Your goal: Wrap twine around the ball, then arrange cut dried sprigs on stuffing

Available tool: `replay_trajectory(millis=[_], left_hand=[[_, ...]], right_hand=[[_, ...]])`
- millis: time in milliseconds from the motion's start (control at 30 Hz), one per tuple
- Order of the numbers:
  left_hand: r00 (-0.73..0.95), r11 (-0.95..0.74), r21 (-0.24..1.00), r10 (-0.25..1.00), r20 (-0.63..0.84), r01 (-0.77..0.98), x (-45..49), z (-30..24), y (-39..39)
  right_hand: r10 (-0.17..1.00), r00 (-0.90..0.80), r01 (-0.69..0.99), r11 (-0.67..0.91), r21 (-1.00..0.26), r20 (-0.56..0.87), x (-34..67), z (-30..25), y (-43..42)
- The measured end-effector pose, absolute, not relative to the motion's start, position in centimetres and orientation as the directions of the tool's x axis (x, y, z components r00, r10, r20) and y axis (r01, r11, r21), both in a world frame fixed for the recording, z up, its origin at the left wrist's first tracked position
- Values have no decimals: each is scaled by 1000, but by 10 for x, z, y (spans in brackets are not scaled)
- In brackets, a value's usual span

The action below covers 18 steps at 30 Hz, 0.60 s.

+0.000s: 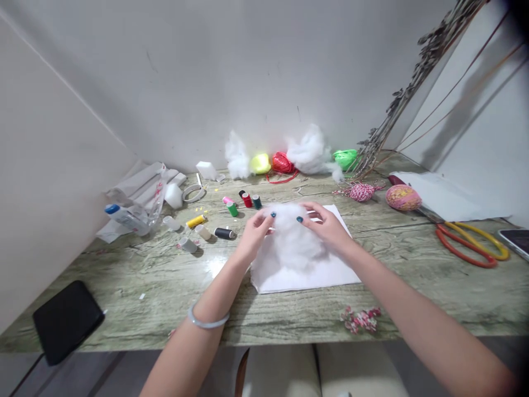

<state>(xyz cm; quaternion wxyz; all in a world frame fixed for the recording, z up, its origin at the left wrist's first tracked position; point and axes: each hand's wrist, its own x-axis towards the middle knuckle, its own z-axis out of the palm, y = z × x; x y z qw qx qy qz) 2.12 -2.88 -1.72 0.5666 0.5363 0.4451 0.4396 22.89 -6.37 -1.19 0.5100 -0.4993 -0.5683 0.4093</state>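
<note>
my left hand (257,230) and my right hand (327,225) both pinch the upper part of the white fluff (296,245), thumbs on the near side and fingers curled behind, one hand to each side of it. the fluff hangs down between them over the white sheet (270,280) on the table (173,298); i can't tell whether its lower end rests there.

on my left wrist is a pale bangle (208,324). just left of the sheet lies the black thread spool (224,234), with the white thread spool (203,231), yellow thread spool (196,221) and green thread spool (232,209) near it. the tape roll (194,193) is farther back.

at the far left, the clear bottle (131,219) lies tilted with its blue cap on, and i can't make out what is in it. it is against the crumpled clear packaging (159,190), whose contents i can't tell either. the black case (68,321) is at the table's left front edge.

along the wall sits another clump of fluff (311,151), touching the red bundle (282,162). to my right are the scissors (486,261).
</note>
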Motion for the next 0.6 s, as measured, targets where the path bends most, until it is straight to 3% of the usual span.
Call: replay_trajectory(millis=[167, 367, 600], left_hand=[[384, 86, 985, 923, -21, -153, 27, -13, -38], [201, -29, 999, 979, 21, 38, 32, -15, -41], [184, 45, 999, 982, -40, -25, 22, -27, -25]], right_hand=[[978, 113, 58, 168, -984, 173, 225, -15, -63], [977, 108, 80, 176, -981, 184, 225, -17, -62], [966, 257, 22, 32, -999, 37, 244, -15, -50]])
